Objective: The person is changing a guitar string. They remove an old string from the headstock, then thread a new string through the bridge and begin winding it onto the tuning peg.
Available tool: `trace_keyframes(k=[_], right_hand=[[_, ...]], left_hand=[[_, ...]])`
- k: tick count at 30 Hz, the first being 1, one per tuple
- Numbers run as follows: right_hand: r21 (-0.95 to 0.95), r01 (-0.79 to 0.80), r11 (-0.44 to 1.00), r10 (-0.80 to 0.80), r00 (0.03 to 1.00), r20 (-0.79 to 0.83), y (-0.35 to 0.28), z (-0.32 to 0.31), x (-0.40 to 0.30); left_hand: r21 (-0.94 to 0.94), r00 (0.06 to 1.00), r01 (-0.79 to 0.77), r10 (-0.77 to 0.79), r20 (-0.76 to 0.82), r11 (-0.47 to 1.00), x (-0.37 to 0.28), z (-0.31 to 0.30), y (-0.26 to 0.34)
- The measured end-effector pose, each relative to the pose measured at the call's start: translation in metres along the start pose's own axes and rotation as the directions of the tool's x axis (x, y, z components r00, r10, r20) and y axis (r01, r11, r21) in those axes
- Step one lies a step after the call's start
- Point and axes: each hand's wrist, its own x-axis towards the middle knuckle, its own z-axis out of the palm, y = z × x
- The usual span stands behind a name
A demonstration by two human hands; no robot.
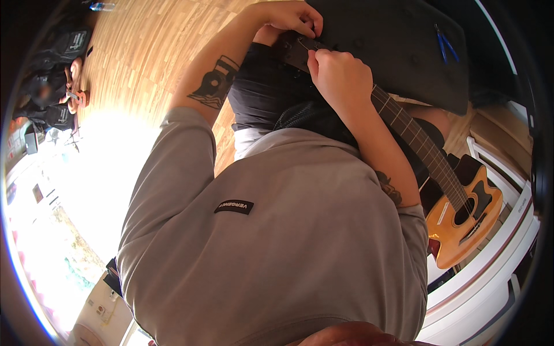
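An acoustic guitar with a natural-wood body (448,246) slants across the right side, its fretted neck (411,125) running up to a dark headstock (291,48) over my lap. My left hand (298,19) is at the headstock's far edge, fingers curled and thumb and forefinger close together; whether they grip a tuning peg cannot be told. A thin guitar string (304,44) curves over the headstock. Its end goes to the thumb and forefinger of my right hand (342,78), which are pinched on it. My right hand covers part of the upper neck.
Blue-handled pliers or cutters (446,45) lie on a black padded surface (402,56) beyond the neck. White furniture rails (489,255) stand beside the guitar body. At far left, a seated person in dark clothes (47,93) holds a small ukulele-like instrument (81,99). A plastic bottle (102,7) lies farther off.
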Motion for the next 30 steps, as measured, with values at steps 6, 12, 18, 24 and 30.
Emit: trace_keyframes(k=[6,12,18,24,30], right_hand=[[0.041,0.005,0.999,-0.004,1.000,-0.019,-0.001,-0.006,0.000],[0.053,-0.001,0.999,0.002,1.000,-0.007,-0.002,-0.011,0.000],[0.035,-0.043,0.998,0.041,0.998,0.047,0.008,-0.035,-0.007],[0.028,-0.088,0.996,0.087,0.995,0.044,0.023,-0.052,-0.027],[0.016,-0.147,0.989,0.146,0.987,0.069,0.037,-0.066,-0.044]], left_hand=[[0.053,0.993,0.117,-0.116,-0.018,0.992,-0.003,0.000,0.017],[-0.198,0.999,0.053,-0.054,-0.002,0.979,-0.002,-0.002,-0.007],[-0.253,0.996,0.070,-0.056,0.063,0.965,-0.003,-0.008,-0.015],[-0.181,0.996,0.078,-0.071,0.045,0.980,-0.001,-0.007,-0.005],[-0.130,0.999,0.039,-0.036,0.023,0.991,-0.002,-0.007,-0.006]])
